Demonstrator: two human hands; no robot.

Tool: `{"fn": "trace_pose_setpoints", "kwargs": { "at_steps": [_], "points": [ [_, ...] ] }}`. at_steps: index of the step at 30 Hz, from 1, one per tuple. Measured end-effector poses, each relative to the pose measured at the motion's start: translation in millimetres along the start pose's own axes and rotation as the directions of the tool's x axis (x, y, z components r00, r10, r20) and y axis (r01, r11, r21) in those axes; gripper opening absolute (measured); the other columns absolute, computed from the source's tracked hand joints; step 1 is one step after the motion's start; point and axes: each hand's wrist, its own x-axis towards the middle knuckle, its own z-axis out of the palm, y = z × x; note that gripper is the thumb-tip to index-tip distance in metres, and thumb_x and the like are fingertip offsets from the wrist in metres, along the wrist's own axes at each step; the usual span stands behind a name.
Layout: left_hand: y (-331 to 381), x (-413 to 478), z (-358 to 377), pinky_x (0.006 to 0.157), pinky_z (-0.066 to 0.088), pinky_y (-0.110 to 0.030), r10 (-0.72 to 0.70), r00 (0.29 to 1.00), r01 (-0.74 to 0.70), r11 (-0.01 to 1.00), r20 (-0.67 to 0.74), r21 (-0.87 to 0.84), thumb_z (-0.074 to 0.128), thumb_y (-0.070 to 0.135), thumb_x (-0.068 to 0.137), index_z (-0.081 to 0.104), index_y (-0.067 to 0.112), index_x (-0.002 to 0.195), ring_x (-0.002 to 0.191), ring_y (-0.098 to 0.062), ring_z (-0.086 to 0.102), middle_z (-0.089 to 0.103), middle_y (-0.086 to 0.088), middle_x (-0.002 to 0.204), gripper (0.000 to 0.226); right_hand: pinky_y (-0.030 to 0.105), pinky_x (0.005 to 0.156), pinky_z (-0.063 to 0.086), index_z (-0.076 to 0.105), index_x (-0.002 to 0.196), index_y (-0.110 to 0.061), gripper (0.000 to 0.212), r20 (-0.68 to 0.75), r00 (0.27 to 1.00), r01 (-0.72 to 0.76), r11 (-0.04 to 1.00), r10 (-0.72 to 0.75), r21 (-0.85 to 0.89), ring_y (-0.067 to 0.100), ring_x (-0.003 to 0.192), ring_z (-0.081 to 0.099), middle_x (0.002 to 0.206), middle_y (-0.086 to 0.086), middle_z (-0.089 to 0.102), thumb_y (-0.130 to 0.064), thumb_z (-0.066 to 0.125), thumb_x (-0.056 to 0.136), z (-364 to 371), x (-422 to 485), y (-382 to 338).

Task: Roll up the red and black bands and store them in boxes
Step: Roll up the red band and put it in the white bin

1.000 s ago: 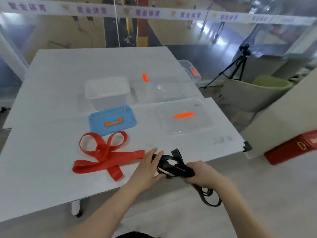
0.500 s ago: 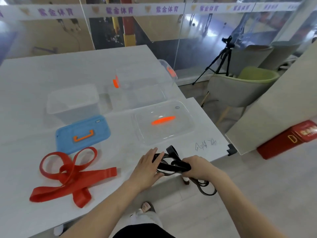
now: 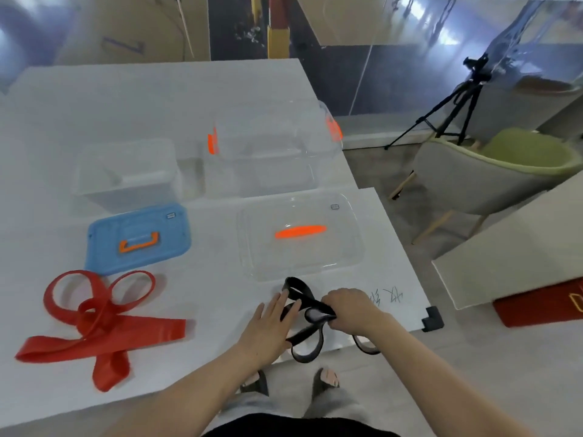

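The black band (image 3: 303, 294) lies tangled at the table's front edge, with loops hanging over it. My right hand (image 3: 348, 307) is shut on its middle. My left hand (image 3: 268, 326) lies flat beside it, fingers spread and pressing on one strand. The red band (image 3: 94, 323) lies in loose loops at the front left, untouched. Two clear boxes stand open farther back: a frosted one (image 3: 126, 171) and a larger one with orange latches (image 3: 265, 152).
A blue lid with an orange handle (image 3: 138, 238) and a clear lid with an orange handle (image 3: 299, 234) lie in front of the boxes. The white table (image 3: 157, 96) ends at a black corner guard (image 3: 432, 318). A chair (image 3: 492, 171) and a tripod (image 3: 454, 102) stand to the right.
The view has swung right and down, so the red band now sits farther left. Both hands stay on the black band, which has moved a little farther onto the table.
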Motion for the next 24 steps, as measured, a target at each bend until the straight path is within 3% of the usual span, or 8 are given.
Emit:
{"fn": "trace_pose_setpoints", "kwargs": {
  "at_steps": [8, 12, 15, 24],
  "points": [
    [34.3, 37.0, 8.9, 0.130, 0.008, -0.056, -0.213, 0.976, 0.215, 0.976, 0.045, -0.046, 0.058, 0.045, 0.103, -0.009, 0.024, 0.167, 0.163, -0.034, -0.011, -0.021, -0.010, 0.174, 0.095, 0.038, 0.076, 0.046, 0.064, 0.114, -0.020, 0.030, 0.027, 0.980, 0.198, 0.972, -0.196, -0.126, 0.034, 0.108, 0.066, 0.114, 0.006, 0.071, -0.024, 0.063, 0.085, 17.7, 40.6, 52.5],
    [51.6, 47.6, 21.0, 0.131, 0.011, -0.057, -0.308, 0.946, 0.317, 0.943, 0.097, -0.101, 0.052, 0.047, 0.106, -0.009, 0.024, 0.167, 0.163, -0.034, -0.010, -0.022, -0.009, 0.174, 0.090, 0.044, 0.106, 0.042, 0.044, 0.150, -0.019, 0.085, 0.059, 0.972, 0.233, 0.964, -0.227, -0.130, 0.031, 0.131, 0.053, 0.142, 0.005, 0.057, -0.058, 0.075, 0.080, 39.4, 49.2, 81.8],
    [64.8, 49.8, 28.2, 0.131, 0.011, -0.055, -0.374, 0.920, 0.388, 0.907, 0.114, -0.162, 0.047, 0.043, 0.109, -0.008, 0.024, 0.167, 0.163, -0.033, -0.010, -0.021, -0.009, 0.174, 0.082, 0.044, 0.117, 0.034, 0.029, 0.161, -0.017, 0.108, 0.047, 0.962, 0.273, 0.956, -0.270, -0.103, 0.031, 0.141, 0.045, 0.155, 0.005, 0.047, -0.069, 0.074, 0.077, 45.9, 47.2, 93.3],
    [88.0, 46.6, 23.3, 0.131, 0.013, -0.052, -0.494, 0.867, 0.496, 0.837, 0.070, -0.230, 0.044, 0.045, 0.109, -0.003, 0.023, 0.168, 0.163, -0.032, -0.007, -0.014, -0.012, 0.175, 0.078, 0.042, 0.121, 0.029, 0.037, 0.157, -0.024, 0.092, -0.066, 0.943, 0.324, 0.946, -0.325, -0.016, 0.025, 0.148, 0.039, 0.161, 0.000, 0.042, -0.077, 0.057, 0.085, 39.6, 31.2, 102.5]
  ]
}}
